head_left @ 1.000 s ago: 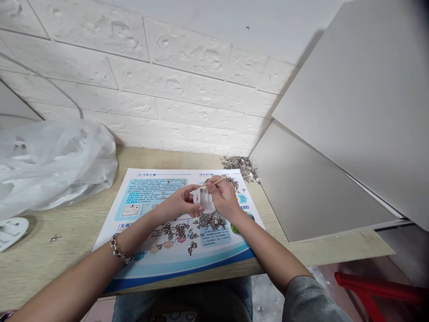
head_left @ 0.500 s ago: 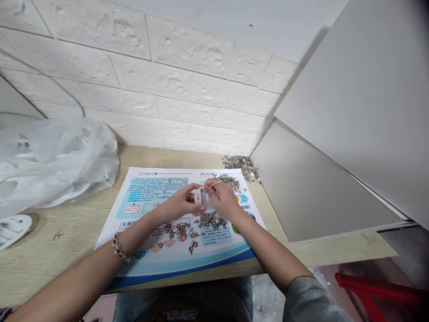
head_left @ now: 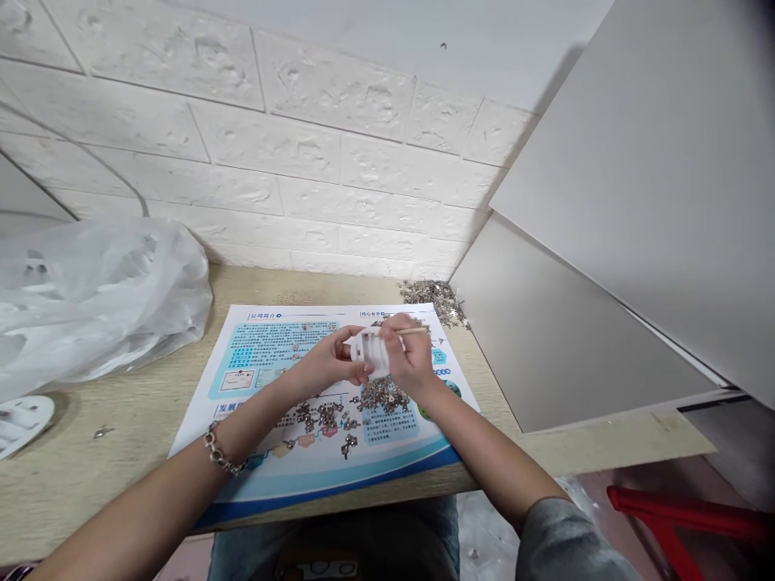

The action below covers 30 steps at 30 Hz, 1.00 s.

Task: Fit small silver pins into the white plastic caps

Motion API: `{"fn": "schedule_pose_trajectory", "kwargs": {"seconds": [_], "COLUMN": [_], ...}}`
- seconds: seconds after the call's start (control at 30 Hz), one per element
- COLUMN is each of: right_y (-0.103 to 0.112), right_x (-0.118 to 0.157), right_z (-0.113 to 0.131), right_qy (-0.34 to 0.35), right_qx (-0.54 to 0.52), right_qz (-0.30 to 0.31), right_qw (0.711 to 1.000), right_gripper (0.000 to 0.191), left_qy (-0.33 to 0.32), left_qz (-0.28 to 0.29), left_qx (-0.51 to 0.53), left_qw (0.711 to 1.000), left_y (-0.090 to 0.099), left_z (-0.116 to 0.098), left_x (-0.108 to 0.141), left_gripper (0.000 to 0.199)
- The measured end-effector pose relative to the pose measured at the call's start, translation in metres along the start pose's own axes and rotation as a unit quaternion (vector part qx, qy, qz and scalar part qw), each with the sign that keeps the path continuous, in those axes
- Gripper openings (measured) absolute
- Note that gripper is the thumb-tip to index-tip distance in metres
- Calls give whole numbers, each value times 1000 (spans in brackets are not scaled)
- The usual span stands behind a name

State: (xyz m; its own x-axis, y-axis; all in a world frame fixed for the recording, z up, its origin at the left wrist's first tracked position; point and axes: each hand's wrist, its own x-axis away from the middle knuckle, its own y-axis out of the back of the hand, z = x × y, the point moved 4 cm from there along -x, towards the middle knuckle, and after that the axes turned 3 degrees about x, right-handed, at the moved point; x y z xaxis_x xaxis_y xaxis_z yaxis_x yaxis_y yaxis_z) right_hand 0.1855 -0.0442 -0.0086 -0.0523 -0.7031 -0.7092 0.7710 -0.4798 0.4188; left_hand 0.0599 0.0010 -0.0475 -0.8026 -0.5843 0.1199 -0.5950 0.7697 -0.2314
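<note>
My left hand (head_left: 330,361) grips a white plastic piece (head_left: 374,352) with slots by its left edge, thumb in front and fingers behind. A thin wooden stick (head_left: 412,331) is held in my right hand (head_left: 412,363), its light end pointing right and its other end hidden by the fingers. The right fingers are at the right side of the white piece. Below both hands, small metal parts (head_left: 383,395) lie heaped on a printed sheet (head_left: 284,476). A smaller group of the same metal parts (head_left: 320,415) is spread to the left.
A bulky clear plastic bag (head_left: 102,298) sits on the wooden table (head_left: 121,484) at left, with another white slotted piece (head_left: 24,424) before it. More metal parts (head_left: 436,300) are piled near the wall. Grey panels (head_left: 575,339) stand along the right side.
My right hand has shifted slightly right and the stick has turned closer to level, its light end now pointing right. More of the white piece's slotted face shows. The left hand keeps its hold.
</note>
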Motion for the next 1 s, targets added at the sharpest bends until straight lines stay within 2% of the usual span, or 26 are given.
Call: {"fn": "schedule_pose_trajectory", "kwargs": {"seconds": [0.07, 0.1, 0.13, 0.2, 0.23, 0.3, 0.33, 0.4, 0.43, 0.5, 0.6, 0.67, 0.9, 0.97, 1.0], "right_y": [11, 13, 12, 2, -5, -18, -22, -26, -26, -26, -27, -28, -33, -35, -35], "right_x": [-1, -1, -2, -1, 2, 7, 9, 11, 11, 12, 14, 15, 16, 16, 15], "right_z": [0, -3, -7, -21, -27, -35, -37, -39, -40, -41, -43, -43, -38, -36, -35], "right_qy": [1, -15, -51, -170, -238, -345, -378, -416, -430, -457, -487, -487, -476, -462, -446], "right_qx": [-10, -8, -13, -74, -129, -246, -291, -340, -350, -359, -367, -372, -381, -400, -414], "right_qz": [-89, -99, -85, -4, 40, 92, 95, 71, 54, 30, 40, 52, 57, 63, 60], "right_qw": [996, 995, 995, 983, 962, 901, 874, 840, 830, 813, 792, 789, 790, 789, 791], "right_gripper": [21, 21, 21, 19, 19, 22, 24, 29, 32, 36, 38, 36, 31, 30, 29], "left_qy": [3, 4, 4, -4, -8, -8, -7, -29, -60, -148, -252, -285, -304, -287, -269], "left_qz": [-26, -38, -47, -55, -55, -47, -46, -70, -91, -122, -90, -68, -64, -75, -90], "left_qx": [19, 29, 37, 42, 36, -6, -42, -151, -224, -383, -557, -608, -690, -690, -677], "left_qw": [999, 999, 998, 998, 998, 999, 998, 986, 968, 904, 786, 738, 654, 660, 679], "left_y": [2, 3, 4, 8, 9, 11, 12, 16, 17, 17, 8, 6, 1, 0, 0], "left_z": [-1, -1, -2, -4, -5, -4, -2, -1, -2, -6, -7, -7, -12, -12, -12], "left_x": [0, 1, 1, 2, 2, 2, 2, 2, 3, 6, 10, 11, 15, 14, 13], "left_gripper": [62, 64, 64, 65, 65, 65, 66, 67, 66, 65, 51, 34, 14, 11, 11]}}
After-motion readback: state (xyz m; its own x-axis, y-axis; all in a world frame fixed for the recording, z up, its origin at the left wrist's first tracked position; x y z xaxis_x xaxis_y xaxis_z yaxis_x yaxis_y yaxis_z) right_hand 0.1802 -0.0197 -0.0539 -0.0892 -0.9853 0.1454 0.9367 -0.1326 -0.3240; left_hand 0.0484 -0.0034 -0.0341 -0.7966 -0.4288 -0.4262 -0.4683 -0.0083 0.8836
